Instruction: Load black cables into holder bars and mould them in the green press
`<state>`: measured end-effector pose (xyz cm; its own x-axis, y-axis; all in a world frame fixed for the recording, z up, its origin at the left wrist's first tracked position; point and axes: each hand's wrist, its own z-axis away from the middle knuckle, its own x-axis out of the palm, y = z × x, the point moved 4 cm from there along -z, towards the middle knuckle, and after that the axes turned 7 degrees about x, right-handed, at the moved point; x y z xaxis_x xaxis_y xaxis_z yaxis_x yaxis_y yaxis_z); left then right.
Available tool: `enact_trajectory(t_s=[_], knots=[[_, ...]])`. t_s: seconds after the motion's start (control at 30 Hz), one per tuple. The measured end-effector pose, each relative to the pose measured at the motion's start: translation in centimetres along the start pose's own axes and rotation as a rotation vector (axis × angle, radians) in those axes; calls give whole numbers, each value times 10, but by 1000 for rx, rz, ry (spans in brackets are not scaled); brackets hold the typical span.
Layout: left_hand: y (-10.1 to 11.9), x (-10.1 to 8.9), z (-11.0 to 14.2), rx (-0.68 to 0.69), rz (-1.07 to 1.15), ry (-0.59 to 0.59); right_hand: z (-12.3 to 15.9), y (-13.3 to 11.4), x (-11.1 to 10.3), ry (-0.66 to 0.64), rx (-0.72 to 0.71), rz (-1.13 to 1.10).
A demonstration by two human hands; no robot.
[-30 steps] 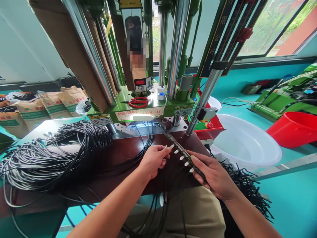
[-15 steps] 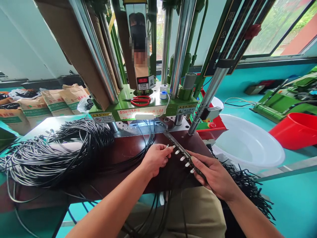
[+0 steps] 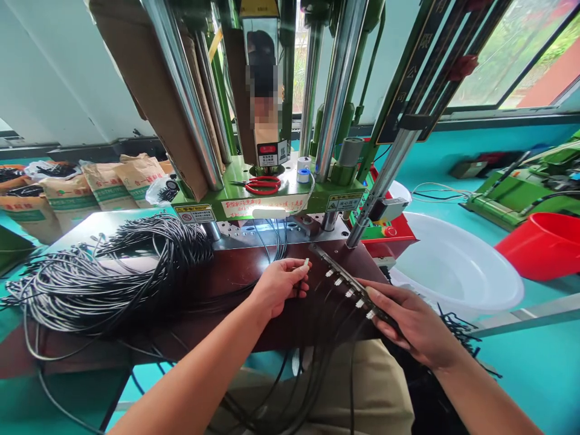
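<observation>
Metal strip [image 3: 344, 273]: aslant over the brown tabletop [image 3: 235, 266], white connectors [image 3: 349, 293] along one edge
Right hand [image 3: 414, 326]: grasping the strip's near end
Left hand [image 3: 281, 285]: pinching a small pale piece [image 3: 307, 263] — apart from the strip
Cable coil [image 3: 113, 290]: on the table, left
Red-handled pliers [image 3: 265, 185]: on the green plate [image 3: 231, 194]

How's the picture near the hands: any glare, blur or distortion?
Head view: lamp washed out white, glare on the brown tabletop; head view: left hand fairly clear, dangling cables below dark and soft; head view: steel columns splay toward the top, probably lens distortion.
</observation>
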<state>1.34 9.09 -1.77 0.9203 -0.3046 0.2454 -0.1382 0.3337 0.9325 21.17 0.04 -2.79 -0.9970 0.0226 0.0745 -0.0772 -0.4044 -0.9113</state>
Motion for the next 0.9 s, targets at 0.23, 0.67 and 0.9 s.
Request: enact_trajectory(t_s=[0.23, 0.67, 0.9], knots=[[-7, 13, -11, 45, -174, 39, -2, -1, 2, -42, -20, 33], [-10, 8, -13, 48, -149, 21, -2, -2, 3, -46, 3, 95], [-10, 6, -15, 20, -98, -7, -1, -3, 5, -59, -4, 190]])
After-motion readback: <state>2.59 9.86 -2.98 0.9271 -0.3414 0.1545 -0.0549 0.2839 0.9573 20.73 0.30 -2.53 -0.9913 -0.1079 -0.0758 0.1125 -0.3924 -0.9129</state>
